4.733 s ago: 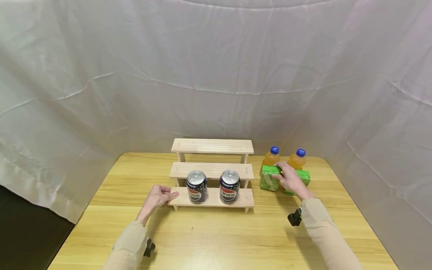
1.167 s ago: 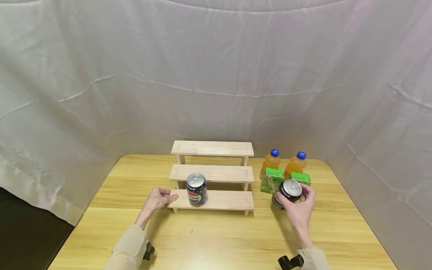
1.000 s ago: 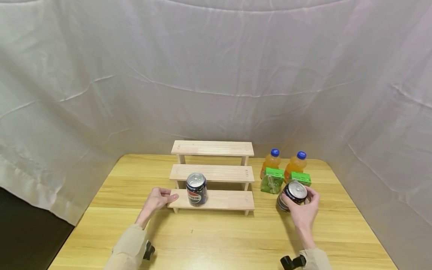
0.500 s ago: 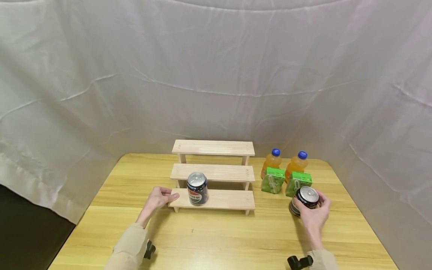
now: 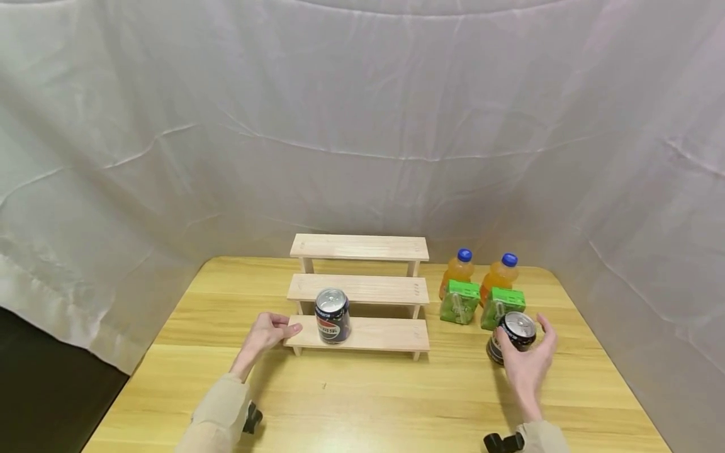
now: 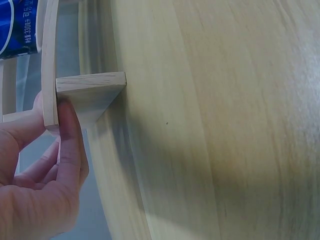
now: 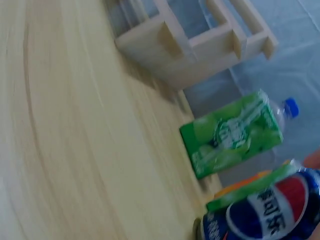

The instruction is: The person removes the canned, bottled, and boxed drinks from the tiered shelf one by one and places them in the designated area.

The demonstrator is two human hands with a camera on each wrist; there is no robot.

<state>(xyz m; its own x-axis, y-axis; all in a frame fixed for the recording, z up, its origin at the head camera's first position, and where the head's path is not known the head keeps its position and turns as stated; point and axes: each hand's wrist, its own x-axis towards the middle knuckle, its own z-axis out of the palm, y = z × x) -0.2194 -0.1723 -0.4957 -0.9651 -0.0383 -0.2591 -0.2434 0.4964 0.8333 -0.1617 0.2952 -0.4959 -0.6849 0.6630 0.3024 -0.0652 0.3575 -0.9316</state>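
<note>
My left hand (image 5: 265, 333) pinches the left end of the lowest board of a three-tier wooden display shelf (image 5: 391, 333), thumb on top and fingers beneath; the left wrist view shows the board (image 6: 49, 75) between them. One dark blue cola can (image 5: 333, 321) stands upright on that board's left half. Far to the right, another cola can (image 5: 518, 333) stands on the table, with my right hand (image 5: 529, 365) around it. The right thumb lies close along its near side, while the fingers are spread away from its far side. In the right wrist view this can (image 7: 270, 215) mostly covers the hand.
Two green drink cartons (image 5: 460, 305) (image 5: 502, 305) stand just behind the right can. Behind them are two orange drink bottles (image 5: 456, 270) (image 5: 500, 277) with blue caps. A pale curtain (image 5: 362, 126) surrounds the wooden table (image 5: 362, 402).
My right hand carried one can from the lowest board to the table before the cartons, sliding it rightward, then loosened its fingers. Both cartons now stand apart from my hand. My left hand stayed put.
</note>
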